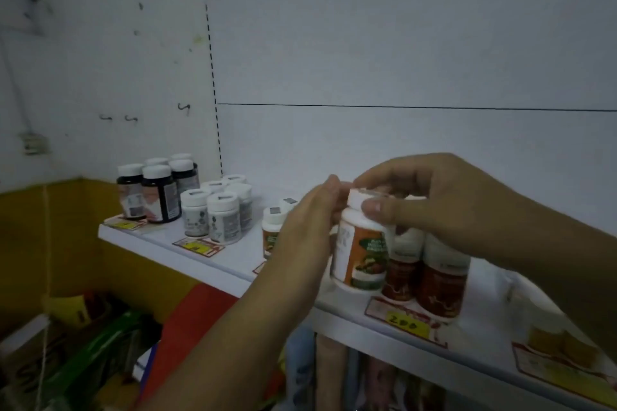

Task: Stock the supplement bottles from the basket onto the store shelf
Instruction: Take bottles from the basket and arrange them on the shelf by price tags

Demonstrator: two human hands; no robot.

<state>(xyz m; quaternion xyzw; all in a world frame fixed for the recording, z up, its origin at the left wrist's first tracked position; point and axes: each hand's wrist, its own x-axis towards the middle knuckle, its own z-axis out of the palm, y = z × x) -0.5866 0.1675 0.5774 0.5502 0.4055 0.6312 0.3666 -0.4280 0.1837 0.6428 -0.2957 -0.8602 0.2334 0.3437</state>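
White-capped, orange-labelled bottle (362,245) is gripped by the right hand (430,197) at its cap, left hand (307,230) steadying its side; placing underway, next lowering it beside the brown bottles (424,272) on the shelf (213,264)

This is a small retail shop. A white store shelf (213,264) against a white back panel carries grouped supplement bottles: dark bottles (157,192), grey-labelled white bottles (213,210) and red-labelled bottles (434,280). Price tags (405,322) lie along its front edge, one handwritten "200", and packaged goods (100,340) are piled below at the left.
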